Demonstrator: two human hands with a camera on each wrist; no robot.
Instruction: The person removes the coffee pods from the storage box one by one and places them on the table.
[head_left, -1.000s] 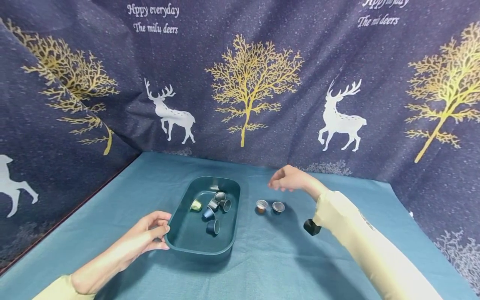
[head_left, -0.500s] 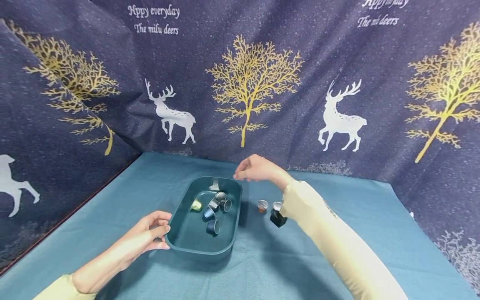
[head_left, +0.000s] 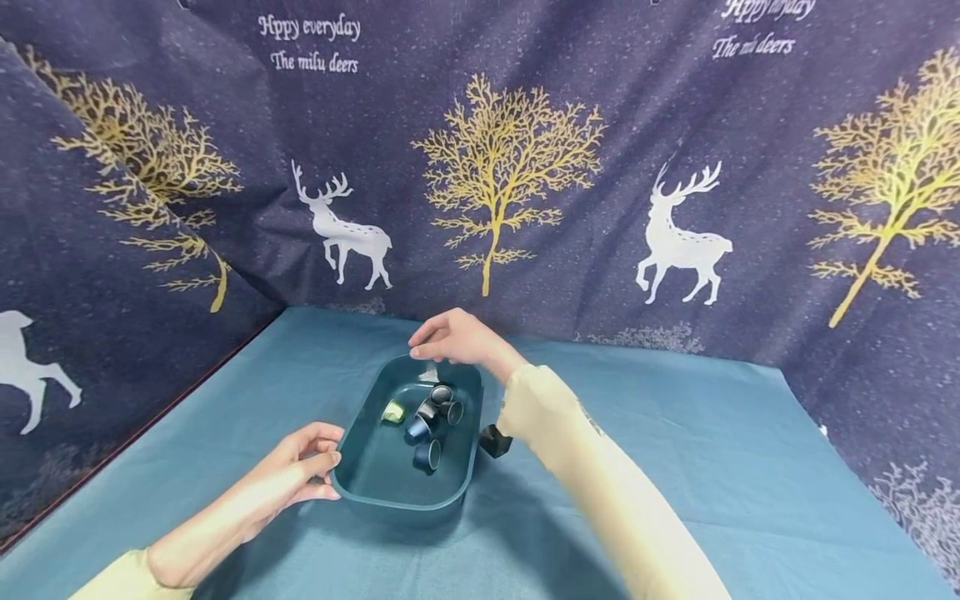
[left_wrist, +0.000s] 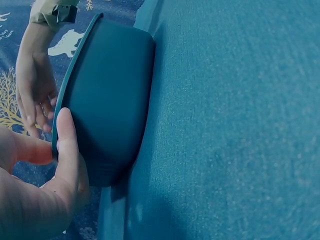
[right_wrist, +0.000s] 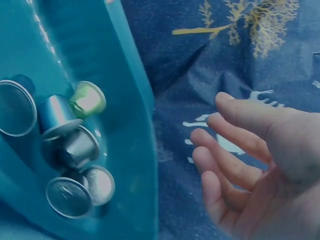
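Observation:
A dark teal plastic tub [head_left: 401,502] sits on the table with several coffee capsules inside. Among them are a green capsule [head_left: 392,411], a blue one [head_left: 417,430] and a dark blue one [head_left: 427,455]; a silver capsule [right_wrist: 80,147] shows in the right wrist view. My left hand [head_left: 300,467] pinches the tub's left rim between thumb and fingers, also seen from the side by the left wrist camera. Over the far rim hovers my right hand [head_left: 453,337], its fingers [right_wrist: 235,170] loosely bent with nothing between them.
Blue cloth [head_left: 637,500] covers the table. A dark curtain [head_left: 555,275] printed with deer and trees hangs behind it and at the left. The black wrist camera [head_left: 495,440] sits under my right sleeve, close to the tub's right side.
My right hand has moved left from above the two loose capsules to the tub's far rim. My right sleeve now hides those capsules. The left hand and tub have stayed put.

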